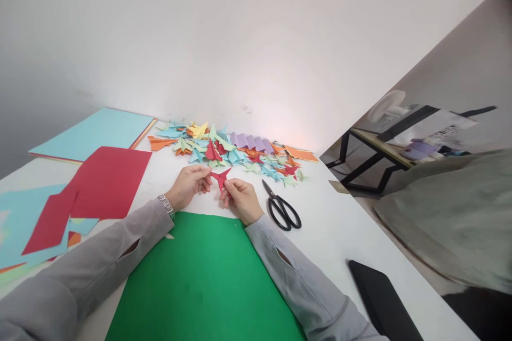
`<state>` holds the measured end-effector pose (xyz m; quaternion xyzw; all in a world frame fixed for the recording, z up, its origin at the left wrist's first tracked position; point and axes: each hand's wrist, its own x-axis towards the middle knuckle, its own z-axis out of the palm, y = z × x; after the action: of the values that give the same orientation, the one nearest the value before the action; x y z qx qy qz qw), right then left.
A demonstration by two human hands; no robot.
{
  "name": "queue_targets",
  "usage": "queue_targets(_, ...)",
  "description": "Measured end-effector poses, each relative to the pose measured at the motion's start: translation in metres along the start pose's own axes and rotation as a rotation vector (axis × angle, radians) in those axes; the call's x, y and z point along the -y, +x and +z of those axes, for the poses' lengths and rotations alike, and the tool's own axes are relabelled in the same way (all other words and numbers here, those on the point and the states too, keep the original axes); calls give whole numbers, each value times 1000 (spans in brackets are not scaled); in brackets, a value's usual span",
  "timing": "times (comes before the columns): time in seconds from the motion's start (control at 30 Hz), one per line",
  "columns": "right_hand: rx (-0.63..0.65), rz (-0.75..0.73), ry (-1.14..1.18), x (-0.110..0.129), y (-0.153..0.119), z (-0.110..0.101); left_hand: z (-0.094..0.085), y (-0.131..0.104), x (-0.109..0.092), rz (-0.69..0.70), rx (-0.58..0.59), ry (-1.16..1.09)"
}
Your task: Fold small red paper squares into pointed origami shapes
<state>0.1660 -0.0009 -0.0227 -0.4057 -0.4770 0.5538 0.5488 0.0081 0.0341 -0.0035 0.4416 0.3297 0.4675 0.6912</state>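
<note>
Between my two hands is a small folded red paper figure (pixel 221 177) with pointed tips, raised just in front of a heap of folded paper pieces (pixel 234 155). My left hand (pixel 189 186) pinches its left tip between thumb and fingers. Its lower right part is gripped by my right hand (pixel 242 197). Below both hands a large green sheet (pixel 208 277) covers the near middle of the table. Black-handled scissors (pixel 282 208) lie to the right of my right hand, their blades pointing away from me.
Red sheets (pixel 116 181) and coloured paper scraps (pixel 24 218) lie on the left. Behind them rests a stack topped with light blue paper (pixel 96 133). A black flat object (pixel 380 298) lies near the table's right edge. Another table (pixel 376 144) stands farther right.
</note>
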Motion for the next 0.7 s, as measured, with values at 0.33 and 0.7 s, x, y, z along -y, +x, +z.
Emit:
queue_targets(0.33, -196, -42, 1, -6, 3, 4, 3, -2, 1, 133, -243, -23)
queue_targets(0.7, -178, -496, -562, -4, -17, 9, 48, -39, 16, 172, -199, 161)
